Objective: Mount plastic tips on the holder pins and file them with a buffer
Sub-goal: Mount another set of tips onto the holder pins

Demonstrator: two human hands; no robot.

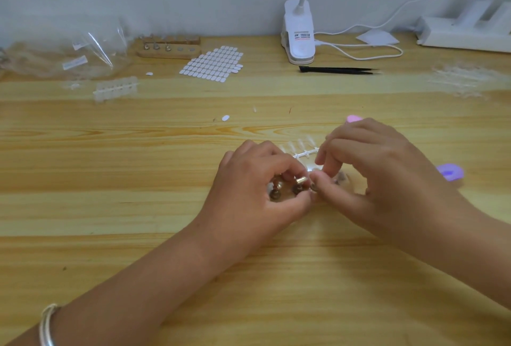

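Low over the middle of the wooden table, my left hand (258, 180) grips several small brass holder pins (299, 186) with round dark bases. My right hand (367, 171) meets it from the right, thumb and forefinger pinching a clear plastic tip (315, 170) at one pin's top. A strip of clear tips on a white sprue (301, 149) lies just behind the hands. A pink buffer (354, 118) shows past my right knuckles, mostly hidden. A purple object (450, 172) lies beside my right wrist.
At the back left stand a wooden pin block (169, 47), a sheet of white adhesive tabs (213, 63), clear bags (69, 52) and another tip strip (116, 91). A white clip lamp (299, 39), black tweezers (338, 70) and loose clear tips (467, 80) lie behind and right.
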